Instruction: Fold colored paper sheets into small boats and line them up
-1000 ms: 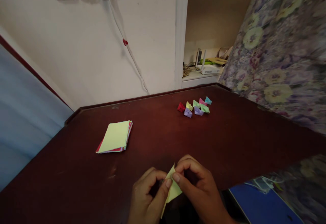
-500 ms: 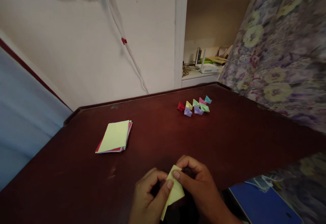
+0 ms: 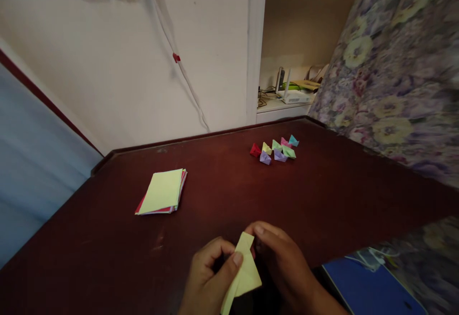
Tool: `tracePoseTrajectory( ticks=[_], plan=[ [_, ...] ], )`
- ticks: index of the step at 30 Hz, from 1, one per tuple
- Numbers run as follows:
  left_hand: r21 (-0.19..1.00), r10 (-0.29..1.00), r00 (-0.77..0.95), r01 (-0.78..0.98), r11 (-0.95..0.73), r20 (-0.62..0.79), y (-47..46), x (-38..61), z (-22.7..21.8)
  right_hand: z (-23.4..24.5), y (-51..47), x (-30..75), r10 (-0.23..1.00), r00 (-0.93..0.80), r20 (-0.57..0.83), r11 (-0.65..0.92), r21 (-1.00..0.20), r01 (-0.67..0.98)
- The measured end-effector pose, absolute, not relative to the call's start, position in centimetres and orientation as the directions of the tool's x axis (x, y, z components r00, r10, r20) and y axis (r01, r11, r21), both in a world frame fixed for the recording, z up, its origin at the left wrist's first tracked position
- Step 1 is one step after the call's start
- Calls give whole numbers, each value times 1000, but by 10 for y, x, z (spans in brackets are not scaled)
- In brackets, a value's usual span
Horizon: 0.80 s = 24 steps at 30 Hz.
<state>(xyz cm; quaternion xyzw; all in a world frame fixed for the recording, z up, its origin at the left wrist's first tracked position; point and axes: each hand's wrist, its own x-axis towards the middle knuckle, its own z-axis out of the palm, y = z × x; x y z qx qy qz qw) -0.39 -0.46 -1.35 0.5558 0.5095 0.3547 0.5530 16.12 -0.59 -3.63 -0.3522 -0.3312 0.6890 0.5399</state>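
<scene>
A folded piece of yellow paper point(image 3: 248, 274) is at the front edge of the table, creased, with a narrow strip along its left side. My left hand point(image 3: 215, 274) pinches that strip, thumb on top and fingers behind. My right hand point(image 3: 283, 257) is closed at the paper's upper right edge. Its thumb is off the paper's face and lies by the index finger; the other fingers are curled and partly hidden.
A stack of coloured paper sheets point(image 3: 161, 191), yellow on top, lies left on the dark red table point(image 3: 215, 181). Several small folded paper pieces point(image 3: 280, 155) stand at the back right. A blue object point(image 3: 373, 281) is low at right, below a floral curtain point(image 3: 390, 76).
My right thumb has lifted off the paper's face and moved up and right. More of the yellow paper now shows. My left hand keeps its pinch and has shifted slightly.
</scene>
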Motion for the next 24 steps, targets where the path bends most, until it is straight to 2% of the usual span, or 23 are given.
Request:
tracePoseTrajectory(
  ticks=[3, 6, 9, 14, 21, 24],
  plan=[
    [973, 955, 225, 173, 155, -193, -6, -4, -15, -41, -2, 159, 948, -248, -200, -310, -755, -578],
    [971, 954, 223, 180, 160, -198, -7, -5, -18, -44, 0, 160, 948, -274, -162, -295, -768, -568],
    [971, 958, 214, 183, 154, -192, -7, -5, -20, -43, 1, 165, 964, -255, -71, -196, -841, -504],
    [968, 972, 193, 235, 84, -132, -9, -5, -18, -31, 0, 173, 983, -167, 78, 40, -974, -221],
    [928, 976, 217, 361, -87, 7, -8, 0, -13, -19, -6, 170, 978, -43, 205, 206, -978, 15],
    [924, 973, 229, 365, -116, 32, -7, -1, -14, -20, -6, 170, 979, -35, 202, 203, -979, 20]
  ],
)
